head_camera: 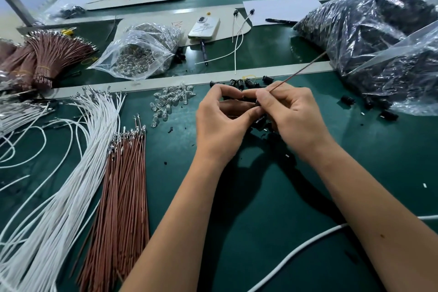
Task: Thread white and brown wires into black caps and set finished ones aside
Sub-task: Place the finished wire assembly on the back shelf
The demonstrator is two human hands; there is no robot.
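R hand (288, 114) pinches brown wire (305, 67); L hand (220, 118) pinches black cap (259, 119). Keep wire straight, align w/ cap bore, feed terminal end squarely, no forcing.

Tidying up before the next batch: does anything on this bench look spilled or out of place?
Small black bits and loose black caps lie scattered on the green mat near the big bag. A phone sits among the parts.
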